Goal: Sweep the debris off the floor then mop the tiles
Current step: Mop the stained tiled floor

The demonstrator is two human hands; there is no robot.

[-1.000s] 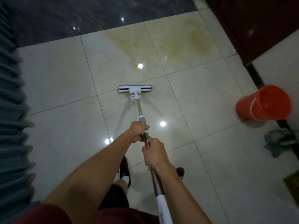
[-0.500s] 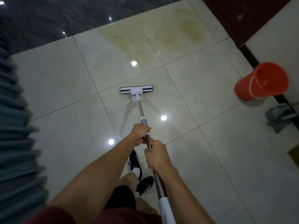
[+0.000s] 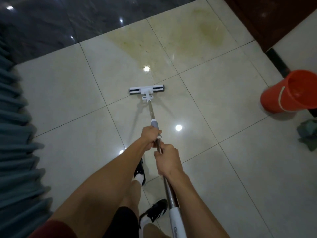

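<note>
A white flat mop head (image 3: 146,90) lies on the glossy cream tiles (image 3: 223,152), just short of a yellowish-green stain (image 3: 171,42) spread over the far tiles. Its metal handle (image 3: 151,110) runs back toward me. My left hand (image 3: 150,137) grips the handle just below the grey collar. Behind it, my right hand (image 3: 169,159) grips the same handle, lower down. The white end of the handle passes under my right forearm.
An orange bucket (image 3: 291,93) stands at the right by a white wall, with a green cloth (image 3: 308,134) on the floor beside it. A teal pleated curtain (image 3: 15,143) hangs along the left. Dark tiles (image 3: 60,19) lie beyond; a dark wooden door (image 3: 267,16) is top right.
My feet have stepped forward and the view has shifted. The mop head has slid a little nearer to the stain. Both hands keep their grip on the handle.
</note>
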